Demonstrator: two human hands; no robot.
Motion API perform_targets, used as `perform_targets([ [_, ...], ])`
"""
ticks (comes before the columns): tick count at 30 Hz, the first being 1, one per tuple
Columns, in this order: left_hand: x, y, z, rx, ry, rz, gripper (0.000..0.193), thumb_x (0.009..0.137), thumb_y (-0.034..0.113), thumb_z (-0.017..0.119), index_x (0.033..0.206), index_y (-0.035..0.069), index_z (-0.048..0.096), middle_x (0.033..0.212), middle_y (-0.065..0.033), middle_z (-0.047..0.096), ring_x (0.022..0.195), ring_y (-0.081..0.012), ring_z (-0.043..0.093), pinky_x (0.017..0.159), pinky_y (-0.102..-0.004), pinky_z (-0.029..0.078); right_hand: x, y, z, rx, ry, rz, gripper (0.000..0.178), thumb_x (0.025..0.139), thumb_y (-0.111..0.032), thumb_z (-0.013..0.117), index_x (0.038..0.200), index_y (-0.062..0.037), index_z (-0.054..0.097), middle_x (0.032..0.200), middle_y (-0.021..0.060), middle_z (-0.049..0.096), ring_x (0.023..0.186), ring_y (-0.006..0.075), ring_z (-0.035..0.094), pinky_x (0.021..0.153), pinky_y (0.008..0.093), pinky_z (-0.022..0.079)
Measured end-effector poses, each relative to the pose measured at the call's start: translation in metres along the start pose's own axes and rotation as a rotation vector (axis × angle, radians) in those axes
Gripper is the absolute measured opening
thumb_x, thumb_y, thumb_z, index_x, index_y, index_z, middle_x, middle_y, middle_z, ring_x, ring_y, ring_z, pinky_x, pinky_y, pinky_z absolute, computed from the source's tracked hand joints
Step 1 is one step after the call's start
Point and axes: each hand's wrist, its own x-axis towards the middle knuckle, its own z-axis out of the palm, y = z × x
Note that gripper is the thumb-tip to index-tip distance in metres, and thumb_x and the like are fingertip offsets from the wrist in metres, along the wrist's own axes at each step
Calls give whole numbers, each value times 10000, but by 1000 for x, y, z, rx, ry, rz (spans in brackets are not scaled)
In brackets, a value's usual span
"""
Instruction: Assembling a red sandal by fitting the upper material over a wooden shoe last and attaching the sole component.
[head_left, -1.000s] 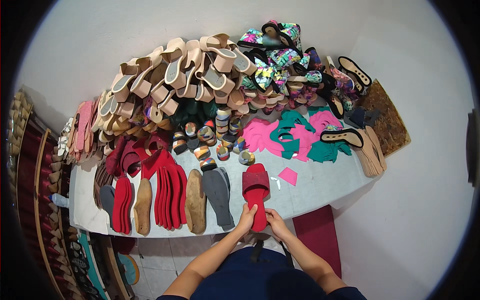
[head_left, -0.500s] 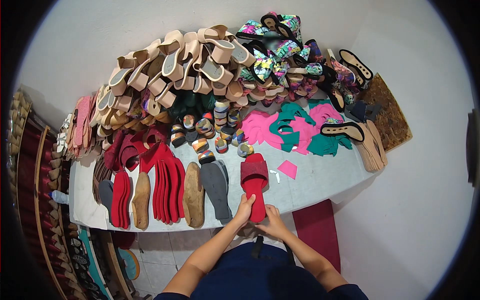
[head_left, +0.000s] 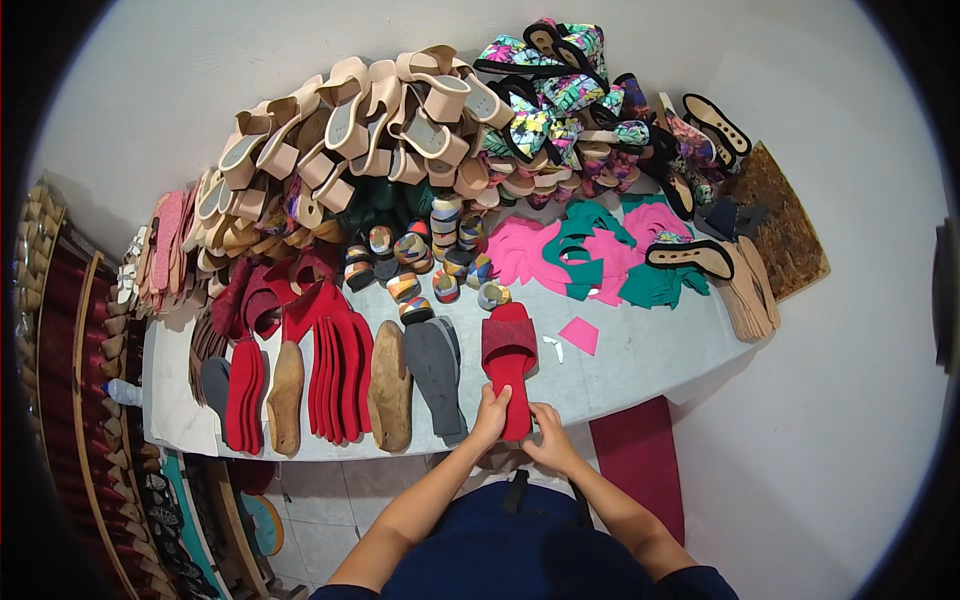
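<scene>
A red slide sandal [head_left: 514, 370] with a darker, textured strap lies at the table's front edge, toe pointing away from me. My left hand [head_left: 491, 415] is closed on the left edge of its heel half, with the thumb on the insole. Beside the heel's right edge is my right hand [head_left: 547, 438], its thumb and fingers apart. Whether its fingertips touch the sandal is hard to tell. Dark grey soles [head_left: 433, 375] lie left of the sandal, next to a wooden shoe last [head_left: 389, 390].
Red soles [head_left: 338, 375] and another wooden last [head_left: 286, 400] line the left front. Multicoloured heels [head_left: 411, 252] stand mid-table. Beige heeled sandals [head_left: 345, 115] and patterned sandals [head_left: 560, 100] are heaped behind. Pink and green cutouts [head_left: 575, 250] lie at right, near a pink scrap [head_left: 579, 336].
The view has shifted slightly. My right thumb and fingers look a little further apart at the heel; my left hand keeps its hold on the sandal.
</scene>
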Motion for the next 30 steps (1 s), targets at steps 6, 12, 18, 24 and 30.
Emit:
perform_targets([
  [6, 12, -17, -4, 357, 95, 122, 400, 874, 320, 410, 1042, -43, 411, 951, -232, 541, 891, -321, 534, 781, -362, 407, 19, -5, -9, 733, -111, 501, 389, 811, -197, 575, 1114, 14, 452, 922, 43, 525, 777, 88, 485, 700, 221, 409],
  [12, 11, 2, -29, 334, -89, 29, 463, 874, 354, 381, 1086, -54, 435, 998, -207, 550, 877, -302, 544, 778, -361, 409, 40, -11, -23, 793, -277, 662, 323, 760, -129, 631, 1012, 16, 490, 825, 34, 571, 693, 84, 537, 599, 201, 441],
  [18, -29, 30, -45, 161, -268, -159, 390, 835, 235, 515, 1115, -33, 470, 946, -70, 553, 810, -118, 535, 666, -232, 443, 44, -1, -27, 757, -346, 695, 362, 761, -105, 621, 1045, 49, 458, 829, 85, 576, 727, 146, 586, 612, 250, 501],
  [24, -43, 13, -33, 262, -93, -35, 320, 778, 76, 599, 1055, -54, 505, 800, -18, 558, 723, -65, 523, 646, -183, 425, 44, -2, -25, 731, -352, 664, 337, 742, -94, 642, 996, 47, 471, 822, 94, 571, 707, 147, 576, 604, 249, 500],
  [30, -42, 7, -30, 313, -32, -23, 297, 771, 65, 601, 1023, -61, 509, 756, -7, 556, 662, -55, 510, 613, -175, 419, 46, -4, -26, 706, -367, 708, 256, 739, -81, 644, 930, 12, 501, 798, 50, 572, 686, 98, 558, 588, 221, 480],
])
